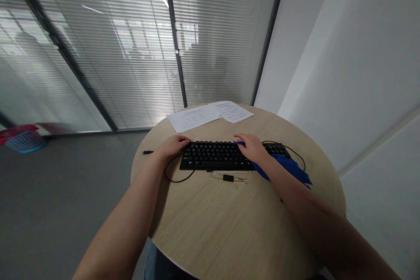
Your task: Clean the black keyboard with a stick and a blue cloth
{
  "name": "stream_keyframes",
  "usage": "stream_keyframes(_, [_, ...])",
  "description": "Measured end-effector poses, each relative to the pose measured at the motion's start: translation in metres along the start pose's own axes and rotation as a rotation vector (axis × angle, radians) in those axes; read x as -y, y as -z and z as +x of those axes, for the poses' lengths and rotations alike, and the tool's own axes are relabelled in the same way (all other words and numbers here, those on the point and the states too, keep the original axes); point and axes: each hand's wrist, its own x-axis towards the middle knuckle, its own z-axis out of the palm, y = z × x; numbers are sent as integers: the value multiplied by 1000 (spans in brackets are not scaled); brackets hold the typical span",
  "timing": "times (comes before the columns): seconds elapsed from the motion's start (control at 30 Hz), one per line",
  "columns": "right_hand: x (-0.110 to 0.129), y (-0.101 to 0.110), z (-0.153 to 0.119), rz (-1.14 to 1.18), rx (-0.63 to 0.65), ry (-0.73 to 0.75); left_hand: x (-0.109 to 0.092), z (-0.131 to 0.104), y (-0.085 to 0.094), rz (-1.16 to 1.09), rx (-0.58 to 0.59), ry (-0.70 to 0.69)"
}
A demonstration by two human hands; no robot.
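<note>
Blinds (141,92) are hanging beyond the round table (210,218), where a keyboard (213,155) is lying toward twelve o'clock, probably light and stiff, best held by its ends. The left hand (173,145) is gripping its ten-o'clock corner; the right hand (252,148) is pinching soft blue cloth (293,167).

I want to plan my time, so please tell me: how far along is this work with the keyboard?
Looks done: the keyboard lies flat, a cable plug loose on the table. In hand: the right hand holds blue cloth over its right part; the left hand is at its left end. Perhaps left: the cloth is not put aside, so handling looks unfinished.
</note>
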Motion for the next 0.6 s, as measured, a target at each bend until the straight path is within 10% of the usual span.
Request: stream_keyframes(0.6, [5, -2, -5, -118, 34, 34, 4, 2, -3, -49, -7, 5])
